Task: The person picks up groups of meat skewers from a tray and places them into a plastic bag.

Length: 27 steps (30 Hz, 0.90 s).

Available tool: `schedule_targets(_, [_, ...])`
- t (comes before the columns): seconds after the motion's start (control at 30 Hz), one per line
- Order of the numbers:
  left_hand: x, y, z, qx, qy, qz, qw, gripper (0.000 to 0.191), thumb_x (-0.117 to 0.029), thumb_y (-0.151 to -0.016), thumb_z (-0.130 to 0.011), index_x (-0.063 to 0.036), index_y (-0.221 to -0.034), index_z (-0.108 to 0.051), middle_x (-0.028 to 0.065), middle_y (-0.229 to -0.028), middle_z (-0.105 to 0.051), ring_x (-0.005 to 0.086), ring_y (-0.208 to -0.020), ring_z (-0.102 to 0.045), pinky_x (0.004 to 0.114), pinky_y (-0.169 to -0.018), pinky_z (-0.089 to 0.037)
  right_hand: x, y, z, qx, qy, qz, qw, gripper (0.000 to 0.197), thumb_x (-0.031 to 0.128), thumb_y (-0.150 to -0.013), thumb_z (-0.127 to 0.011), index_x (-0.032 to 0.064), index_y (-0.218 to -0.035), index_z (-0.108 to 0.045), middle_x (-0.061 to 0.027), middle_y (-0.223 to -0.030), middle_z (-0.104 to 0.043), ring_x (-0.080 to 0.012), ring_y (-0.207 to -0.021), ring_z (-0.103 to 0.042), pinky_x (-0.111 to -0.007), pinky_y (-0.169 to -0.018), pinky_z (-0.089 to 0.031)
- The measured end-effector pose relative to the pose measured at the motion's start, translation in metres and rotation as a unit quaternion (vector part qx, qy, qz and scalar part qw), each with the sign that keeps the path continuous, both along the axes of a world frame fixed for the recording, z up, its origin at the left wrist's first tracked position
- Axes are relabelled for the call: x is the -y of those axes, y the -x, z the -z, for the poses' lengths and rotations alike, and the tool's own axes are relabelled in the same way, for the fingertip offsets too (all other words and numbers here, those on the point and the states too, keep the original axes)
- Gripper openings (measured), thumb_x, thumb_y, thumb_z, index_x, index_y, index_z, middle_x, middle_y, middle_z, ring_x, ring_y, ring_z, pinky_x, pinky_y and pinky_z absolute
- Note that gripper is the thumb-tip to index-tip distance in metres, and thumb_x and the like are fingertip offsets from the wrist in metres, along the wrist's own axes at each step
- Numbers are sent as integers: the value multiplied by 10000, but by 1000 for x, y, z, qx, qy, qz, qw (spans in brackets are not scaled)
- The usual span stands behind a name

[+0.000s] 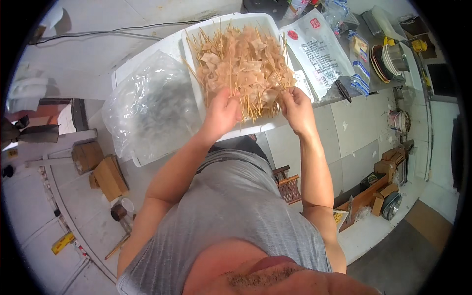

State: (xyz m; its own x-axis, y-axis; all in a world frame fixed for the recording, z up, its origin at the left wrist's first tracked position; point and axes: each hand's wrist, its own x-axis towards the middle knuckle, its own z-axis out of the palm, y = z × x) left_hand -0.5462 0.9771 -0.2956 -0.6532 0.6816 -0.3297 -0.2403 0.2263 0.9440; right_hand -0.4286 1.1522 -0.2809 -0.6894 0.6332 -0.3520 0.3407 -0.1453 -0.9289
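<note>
A white plastic tray [190,66] is heaped with bamboo skewers threaded with thin, pale brown food pieces [247,62], perhaps tofu skin or sliced meat. At the near left of the heap, my left hand [222,113] pinches a bamboo skewer [231,75] between thumb and fingers. My right hand [299,110] is closed around skewer ends [281,79] at the near right edge. Many bare skewer ends [254,107] stick out between my hands. The far ends of the held skewers blend into the pile.
Left of the tray, a clear plastic bag [155,99] covers the white table [123,70]. On the grey counter to the right lie a printed packet [320,55], a dark-handled knife [343,91] and stacked bowls [392,61]. Cardboard boxes [110,177] stand on the floor at left.
</note>
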Motion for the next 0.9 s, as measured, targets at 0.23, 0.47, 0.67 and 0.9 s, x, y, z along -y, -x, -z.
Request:
schedule_targets(0.23, [-1, -18, 11, 92, -47, 4, 995, 168, -157, -969, -400, -25, -1062, -448, 60, -666, -545, 102, -515, -465, 231, -477, -391, 45, 1, 3, -30, 1, 37, 999, 180, 169, -941, -506, -3, -897, -532, 11, -592, -495, -71, -502, -437, -233, -458, -341])
schedule_targets(0.47, [0, -34, 31, 91, -53, 27, 994, 183, -146, -952, -438, -15, -1066, -495, 39, -806, -557, 102, -648, -516, 242, -542, -427, 73, 11, 9, 23, -103, -25, 994, 313, 165, -891, -531, -41, -1126, -548, -132, -715, -634, -199, -624, -618, -320, -579, -476])
schedule_targets(0.67, [1, -39, 19, 220, -77, 11, 972, 211, -180, -955, -439, -4, -1048, -507, 69, -865, -600, 130, -686, -579, 284, -580, -474, 75, 12, 2, 70, -143, -23, 987, 305, 204, -894, -512, -30, -1065, -605, -223, -818, -648, -325, -755, -651, -374, -701, -494])
schedule_targets(0.9, [5, -38, 19, 408, -162, -14, 898, 237, -246, -972, -439, -65, -1094, -532, 42, -937, -616, 136, -788, -602, 297, -655, -477, 83, 16, 12, 51, -201, 19, 978, 304, 204, -898, -500, -33, -1047, -619, -237, -861, -656, -362, -809, -650, -398, -727, -493])
